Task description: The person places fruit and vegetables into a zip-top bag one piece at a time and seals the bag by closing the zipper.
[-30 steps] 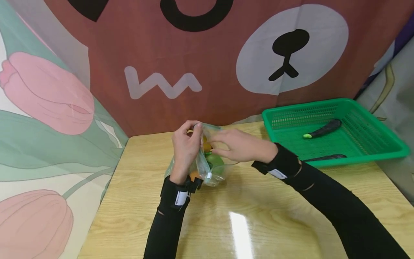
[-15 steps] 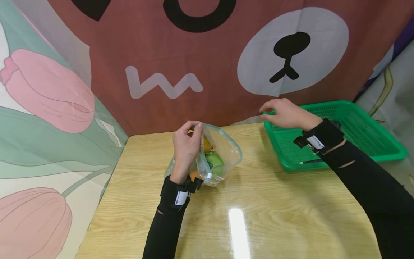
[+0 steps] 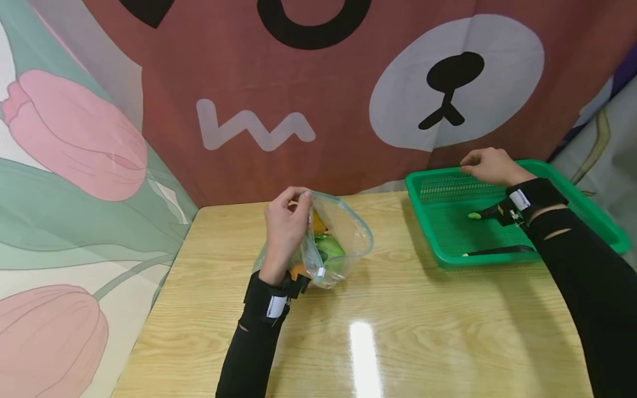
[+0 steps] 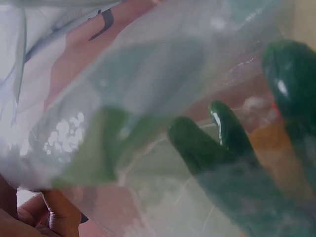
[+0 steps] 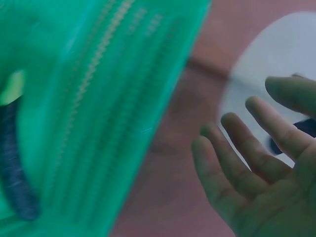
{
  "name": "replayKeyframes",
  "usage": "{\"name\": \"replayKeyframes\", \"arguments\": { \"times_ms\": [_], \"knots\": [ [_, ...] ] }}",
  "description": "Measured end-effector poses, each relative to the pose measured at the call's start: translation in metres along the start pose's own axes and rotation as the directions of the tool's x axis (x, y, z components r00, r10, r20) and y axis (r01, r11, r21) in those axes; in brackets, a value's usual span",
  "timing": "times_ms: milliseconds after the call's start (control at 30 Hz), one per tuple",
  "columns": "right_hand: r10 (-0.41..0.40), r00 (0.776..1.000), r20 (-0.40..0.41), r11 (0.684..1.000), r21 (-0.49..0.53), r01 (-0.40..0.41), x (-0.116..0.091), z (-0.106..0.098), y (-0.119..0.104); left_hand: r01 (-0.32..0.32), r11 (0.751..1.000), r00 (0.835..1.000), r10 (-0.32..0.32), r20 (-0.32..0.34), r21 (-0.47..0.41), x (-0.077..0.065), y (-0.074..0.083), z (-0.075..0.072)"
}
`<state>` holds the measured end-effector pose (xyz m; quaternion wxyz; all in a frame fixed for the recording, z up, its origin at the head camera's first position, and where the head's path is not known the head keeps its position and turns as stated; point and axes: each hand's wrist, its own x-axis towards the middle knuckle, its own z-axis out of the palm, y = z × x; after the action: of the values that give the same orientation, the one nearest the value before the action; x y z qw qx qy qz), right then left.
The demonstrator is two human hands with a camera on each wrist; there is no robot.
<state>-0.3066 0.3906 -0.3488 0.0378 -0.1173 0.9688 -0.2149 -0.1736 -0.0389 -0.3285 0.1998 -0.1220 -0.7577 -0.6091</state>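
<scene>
Thumb and fingers of my left hand (image 3: 286,229) pinch the rim of a clear zip bag (image 3: 355,229), whose mouth gapes to the right. Inside it lie a green vegetable (image 3: 330,251) and yellow-orange pieces (image 3: 318,224). Through the film, the left wrist view shows dark green, round-ended shapes (image 4: 197,143). My right hand (image 3: 492,167) is over the back of the green basket (image 3: 435,192), holding nothing; its fingers are spread in the right wrist view. An eggplant (image 5: 17,158) lies in the basket, partly hidden by my wrist in the head view. Another dark, slim eggplant (image 3: 502,250) lies near the front wall.
The wooden table (image 3: 423,331) carries the bag at left-centre and the basket at back right. Behind it hangs a brown printed cloth (image 3: 249,166); a floral cloth (image 3: 74,221) covers the left side.
My right hand has left the bag's mouth and moved right to above the basket. My left hand keeps its pinch on the bag in the same place.
</scene>
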Motion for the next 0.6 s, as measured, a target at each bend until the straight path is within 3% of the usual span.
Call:
{"name": "replayKeyframes", "arguments": {
  "times_ms": [233, 400, 600],
  "knots": [
    [0.061, 0.997, 0.035, 0.998, -0.019, -0.061, -0.009, 0.005, 0.042, -0.008, 1.0, 1.0, 0.008, 0.005, -0.022, -0.003, 0.001, 0.0],
    [0.063, 0.997, 0.035, 0.992, -0.114, -0.059, -0.011, 0.01, 0.064, -0.017, 1.0, 1.0, 0.017, 0.0, -0.02, -0.004, 0.003, 0.001],
    [0.123, 0.984, 0.13, 0.981, -0.169, -0.1, -0.013, 0.027, 0.076, -0.028, 1.0, 1.0, 0.028, -0.001, -0.006, -0.006, 0.003, -0.002]
  ]
}}
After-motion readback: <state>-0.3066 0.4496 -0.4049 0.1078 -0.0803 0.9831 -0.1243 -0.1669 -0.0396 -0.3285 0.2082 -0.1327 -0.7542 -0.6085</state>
